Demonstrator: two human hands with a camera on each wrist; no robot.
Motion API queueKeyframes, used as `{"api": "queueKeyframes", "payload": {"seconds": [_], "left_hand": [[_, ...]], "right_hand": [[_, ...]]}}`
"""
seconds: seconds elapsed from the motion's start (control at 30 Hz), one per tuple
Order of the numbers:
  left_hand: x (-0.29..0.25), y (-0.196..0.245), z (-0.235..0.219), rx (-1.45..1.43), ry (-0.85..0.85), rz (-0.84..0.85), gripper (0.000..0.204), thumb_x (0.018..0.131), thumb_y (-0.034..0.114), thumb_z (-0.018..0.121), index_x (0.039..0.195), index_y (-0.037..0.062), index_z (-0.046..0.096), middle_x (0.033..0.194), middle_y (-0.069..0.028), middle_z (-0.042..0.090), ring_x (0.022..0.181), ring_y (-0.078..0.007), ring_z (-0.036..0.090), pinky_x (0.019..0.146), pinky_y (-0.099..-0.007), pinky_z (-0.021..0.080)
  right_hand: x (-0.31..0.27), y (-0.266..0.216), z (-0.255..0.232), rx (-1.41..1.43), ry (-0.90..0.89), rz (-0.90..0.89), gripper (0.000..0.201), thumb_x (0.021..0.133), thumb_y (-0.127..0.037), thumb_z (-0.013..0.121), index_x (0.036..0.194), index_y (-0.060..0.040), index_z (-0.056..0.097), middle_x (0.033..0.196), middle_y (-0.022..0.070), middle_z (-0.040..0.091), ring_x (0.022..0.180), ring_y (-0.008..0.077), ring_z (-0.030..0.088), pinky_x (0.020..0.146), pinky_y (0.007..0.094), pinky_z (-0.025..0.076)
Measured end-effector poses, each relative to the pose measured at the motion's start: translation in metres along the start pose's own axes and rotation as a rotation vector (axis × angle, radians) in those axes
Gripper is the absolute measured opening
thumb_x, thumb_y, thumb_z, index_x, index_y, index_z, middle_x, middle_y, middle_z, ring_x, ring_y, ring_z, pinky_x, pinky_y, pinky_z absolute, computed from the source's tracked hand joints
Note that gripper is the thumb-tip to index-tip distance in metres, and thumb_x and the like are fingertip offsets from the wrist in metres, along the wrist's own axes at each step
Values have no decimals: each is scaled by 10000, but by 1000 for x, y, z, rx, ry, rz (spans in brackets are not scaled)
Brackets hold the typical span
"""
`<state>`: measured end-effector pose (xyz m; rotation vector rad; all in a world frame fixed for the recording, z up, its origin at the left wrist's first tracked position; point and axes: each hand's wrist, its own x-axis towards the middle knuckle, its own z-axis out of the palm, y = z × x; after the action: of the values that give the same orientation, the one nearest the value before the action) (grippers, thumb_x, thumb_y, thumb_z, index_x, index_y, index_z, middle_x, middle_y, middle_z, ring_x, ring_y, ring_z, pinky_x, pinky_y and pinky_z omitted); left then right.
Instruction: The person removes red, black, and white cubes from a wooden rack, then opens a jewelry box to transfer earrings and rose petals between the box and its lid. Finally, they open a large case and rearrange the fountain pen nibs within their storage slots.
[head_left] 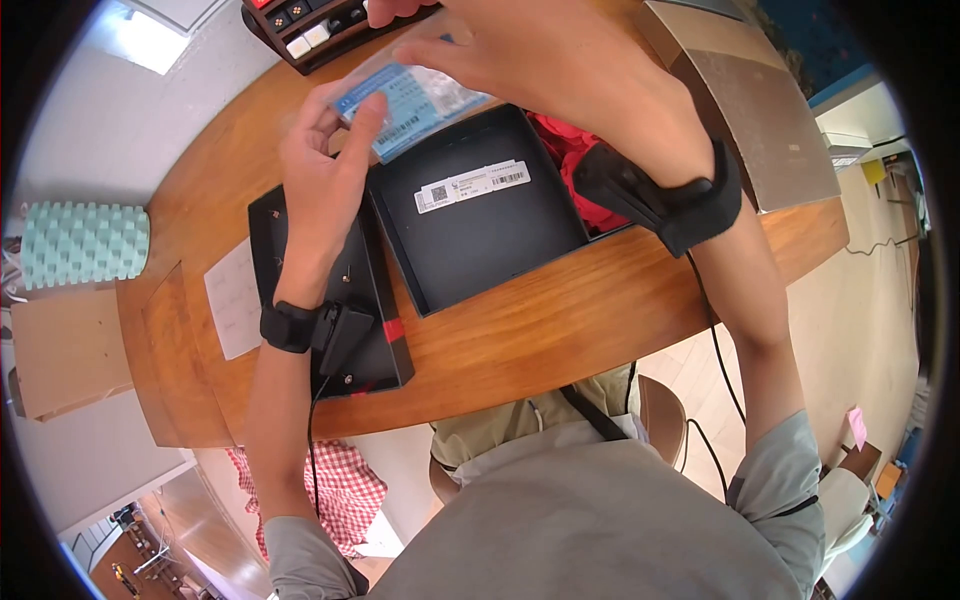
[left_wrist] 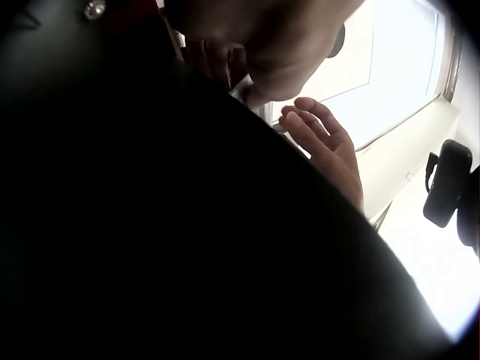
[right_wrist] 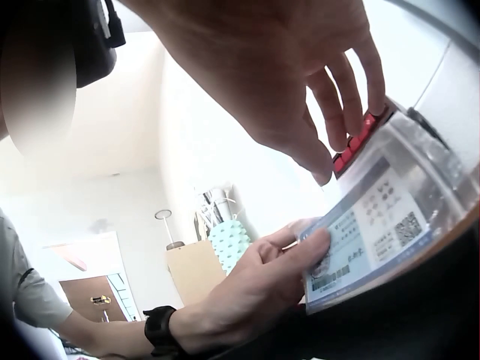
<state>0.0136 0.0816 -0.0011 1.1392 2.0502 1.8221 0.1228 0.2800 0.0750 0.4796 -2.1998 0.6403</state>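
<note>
My left hand (head_left: 325, 180) pinches a clear zip bag (right_wrist: 442, 176) by one end, thumb on top. Inside the bag is a blue-and-white printed card (head_left: 405, 105) with a barcode and a QR code. Over the bag's other end hovers my right hand (head_left: 560, 75), its fingers extended and spread in the right wrist view and holding nothing. Below the bag lies a shallow black box part (head_left: 475, 255) bearing a white label (head_left: 473, 187). Red cloth (head_left: 600, 215) shows beside it, partly behind the right wrist. Under my left forearm sits a black tray (head_left: 375, 335) with small shiny pieces.
A curved wooden table (head_left: 560, 295) carries everything. At the right stands a large cardboard box (head_left: 765, 130); at the back, a dark rack (head_left: 310, 45) with small items. White paper (head_left: 232, 305) lies left of the tray. A mint textured holder (head_left: 85, 245) stands beyond the left edge.
</note>
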Motion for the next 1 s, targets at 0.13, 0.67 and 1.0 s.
{"api": "queueKeyframes", "payload": {"seconds": [0.13, 0.67, 1.0], "left_hand": [[6, -8, -5, 59, 198, 37, 358, 1009, 227, 707, 1270, 1, 612, 1024, -60, 745, 906, -96, 655, 790, -234, 504], [8, -28, -9, 472, 94, 158, 282, 985, 206, 685, 1225, 60, 715, 1105, -114, 748, 1033, -191, 697, 758, -319, 524], [5, -15, -6, 361, 69, 21, 258, 1007, 253, 672, 1148, 49, 743, 1095, -83, 741, 1024, -162, 661, 842, -290, 498]], "right_hand": [[-1, -23, -12, -62, -292, 248, 133, 857, -157, 661, 867, -32, 703, 781, 180, 687, 762, 387, 674, 694, 477, 522], [-62, -11, 11, -94, -291, 4, 127, 786, -103, 642, 897, -69, 589, 810, 109, 604, 842, 340, 607, 801, 418, 484], [-38, -13, 1, -4, -593, 301, 124, 823, -114, 753, 904, -114, 659, 857, 71, 654, 900, 300, 642, 753, 428, 482]]}}
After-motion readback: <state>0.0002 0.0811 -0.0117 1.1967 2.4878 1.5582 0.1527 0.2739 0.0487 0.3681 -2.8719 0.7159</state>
